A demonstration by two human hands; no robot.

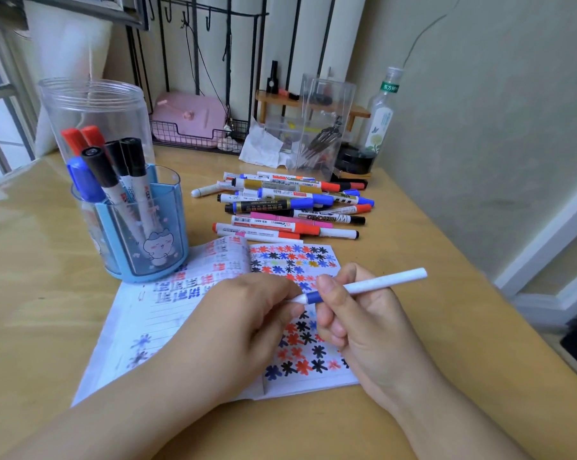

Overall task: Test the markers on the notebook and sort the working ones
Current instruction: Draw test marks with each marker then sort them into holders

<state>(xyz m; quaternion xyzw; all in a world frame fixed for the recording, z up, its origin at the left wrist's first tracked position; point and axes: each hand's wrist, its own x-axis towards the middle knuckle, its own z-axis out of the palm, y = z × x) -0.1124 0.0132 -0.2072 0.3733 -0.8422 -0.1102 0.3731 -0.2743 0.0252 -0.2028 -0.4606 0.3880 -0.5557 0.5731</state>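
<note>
An open notebook [317,260] lies on the wooden desk, its right page covered in red, blue and black star marks. Above it my right hand [356,313] grips a white marker [380,282] with a blue section near the front end. My left hand [247,313] pinches the marker's white front end, cap or tip I cannot tell. Behind the notebook lies a pile of several markers [290,204]. A blue pen holder [141,227] at the left holds several capped red, black and blue markers.
A tall clear plastic jar [94,107] stands behind the pen holder. At the back are a wire basket with a pink case [187,121], a clear container [323,124], crumpled paper and a glass bottle [380,117]. A wall runs along the desk's right side.
</note>
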